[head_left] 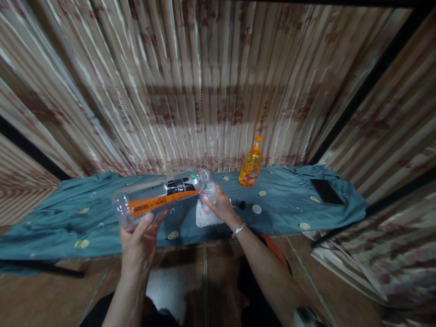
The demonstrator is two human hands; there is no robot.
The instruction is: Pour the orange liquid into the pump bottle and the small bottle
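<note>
My left hand (139, 240) grips the base of a large clear plastic bottle (153, 188) with an orange and black label. The bottle lies tilted almost level, its mouth pointing right. At that mouth, my right hand (223, 208) holds a small clear plastic container (210, 192), partly hidden by the fingers. The two openings are close together; whether they touch I cannot tell. Below the right hand, a white cloth or tissue (206, 218) rests on the teal cover. Just right of this hand are a small black cap (242, 205) and a round white cap (256, 209).
An orange pump bottle (251, 168) of yellow-orange liquid stands at the back of the narrow cloth-covered surface (286, 195). A dark phone (326, 192) lies at the right end. Patterned curtains (218, 91) hang behind, with dark frame bars (368, 86) at the sides.
</note>
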